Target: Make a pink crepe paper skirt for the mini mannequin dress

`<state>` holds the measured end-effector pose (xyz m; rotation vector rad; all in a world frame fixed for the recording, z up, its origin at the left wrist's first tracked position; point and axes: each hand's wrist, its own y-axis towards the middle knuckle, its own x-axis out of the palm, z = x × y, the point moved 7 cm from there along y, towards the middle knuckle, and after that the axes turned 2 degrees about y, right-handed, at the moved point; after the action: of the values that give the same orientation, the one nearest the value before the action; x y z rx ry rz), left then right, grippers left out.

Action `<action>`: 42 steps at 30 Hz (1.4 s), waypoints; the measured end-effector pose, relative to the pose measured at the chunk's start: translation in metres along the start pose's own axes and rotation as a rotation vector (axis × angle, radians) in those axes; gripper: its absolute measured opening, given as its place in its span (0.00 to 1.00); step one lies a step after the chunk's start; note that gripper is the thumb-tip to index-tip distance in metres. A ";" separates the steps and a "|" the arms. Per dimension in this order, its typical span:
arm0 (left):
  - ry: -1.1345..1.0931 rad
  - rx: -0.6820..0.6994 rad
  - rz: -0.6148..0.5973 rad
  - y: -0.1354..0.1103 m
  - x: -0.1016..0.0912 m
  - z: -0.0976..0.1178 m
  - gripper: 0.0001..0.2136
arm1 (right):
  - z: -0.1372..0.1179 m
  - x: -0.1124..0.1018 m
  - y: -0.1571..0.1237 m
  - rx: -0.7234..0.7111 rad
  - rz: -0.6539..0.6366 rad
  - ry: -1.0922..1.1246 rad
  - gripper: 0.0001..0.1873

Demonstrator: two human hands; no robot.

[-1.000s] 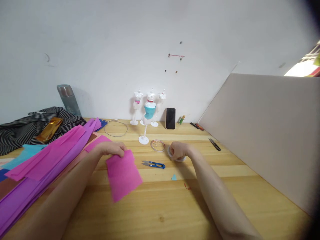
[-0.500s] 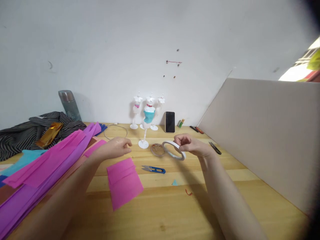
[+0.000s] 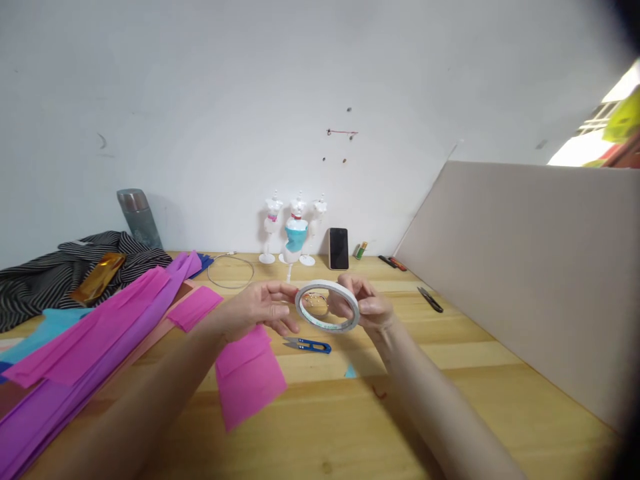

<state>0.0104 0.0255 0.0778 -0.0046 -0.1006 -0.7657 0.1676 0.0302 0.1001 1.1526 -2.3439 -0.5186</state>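
Observation:
A white roll of tape (image 3: pixel 327 326) is held up above the table by my right hand (image 3: pixel 367 303), whose fingers and thumb pinch its right side. My left hand (image 3: pixel 267 307) is at the roll's left edge, fingers spread; whether the fingertips touch the roll I cannot tell. Behind the ring, a small round dish with beads (image 3: pixel 316 301) shows through the hole. Blue-handled thread snips (image 3: pixel 309 345) lie just below the roll. A folded pink paper or fabric piece (image 3: pixel 253 383) lies under and in front of my left hand.
Several small white mannequins (image 3: pixel 296 233) stand by the wall, one wrapped in turquoise. A phone (image 3: pixel 339 249) leans beside them. Pink and purple sheets (image 3: pixel 100 333), striped cloth (image 3: pixel 45 273) and a bottle (image 3: pixel 140 217) occupy the left. Black scissors (image 3: pixel 430 300) lie right, near a pale panel (image 3: pixel 525 267).
My right hand has brought the tape roll left and turned its face more toward me. My left hand has moved right to the roll, its fingers now spread.

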 end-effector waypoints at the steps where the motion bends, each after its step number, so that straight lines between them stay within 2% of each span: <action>1: -0.012 0.007 0.028 0.001 -0.002 -0.001 0.19 | 0.002 -0.002 -0.001 0.010 -0.001 -0.016 0.14; 3: -0.005 0.037 0.096 0.003 -0.006 0.000 0.17 | 0.005 -0.005 -0.002 0.069 -0.007 -0.048 0.14; 5: 0.076 0.062 0.174 0.003 -0.010 0.004 0.16 | 0.009 -0.006 -0.003 0.192 -0.021 -0.086 0.14; 8: 0.330 0.096 0.296 -0.001 -0.015 0.013 0.13 | 0.006 0.000 -0.002 0.337 -0.040 -0.216 0.25; 10: 0.531 0.154 0.356 -0.005 -0.015 0.022 0.09 | 0.001 0.008 0.001 0.364 -0.060 -0.432 0.26; 12: 0.686 0.227 0.390 -0.008 -0.012 0.031 0.07 | 0.000 0.016 0.004 0.384 -0.075 -0.677 0.18; 13: 0.723 0.254 0.401 -0.010 -0.010 0.034 0.08 | 0.000 0.018 0.006 0.376 -0.048 -0.712 0.16; 17: 0.634 0.301 0.413 -0.013 -0.008 0.043 0.20 | 0.006 0.017 0.008 0.364 0.075 -0.654 0.17; 19: 0.630 0.375 0.417 -0.015 -0.005 0.049 0.17 | 0.008 0.013 0.008 0.351 0.154 -0.640 0.16; 22: 0.798 0.554 0.481 -0.020 0.001 0.059 0.07 | 0.006 0.012 0.010 0.325 0.221 -0.683 0.15; 25: 0.962 0.725 0.540 -0.025 0.009 0.063 0.08 | 0.003 0.020 0.012 0.314 0.233 -0.755 0.13; 28: 1.076 0.830 0.564 -0.028 0.014 0.063 0.07 | 0.003 0.026 0.013 0.327 0.230 -0.772 0.12; 30: 1.145 0.845 0.549 -0.028 0.017 0.062 0.06 | 0.005 0.029 0.013 0.330 0.226 -0.773 0.12; 34: 1.259 0.759 0.519 -0.025 0.019 0.057 0.07 | 0.007 0.033 0.013 0.334 0.207 -0.761 0.10; 39: 1.394 0.743 0.528 -0.025 0.022 0.052 0.11 | 0.008 0.038 0.013 0.356 0.180 -0.763 0.10; 42: 1.419 0.730 0.557 -0.027 0.021 0.054 0.11 | 0.008 0.037 0.013 0.354 0.206 -0.747 0.11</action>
<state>0.0020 -0.0063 0.1324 1.1416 0.9421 -0.0112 0.1354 0.0089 0.1099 0.9369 -3.2631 -0.5360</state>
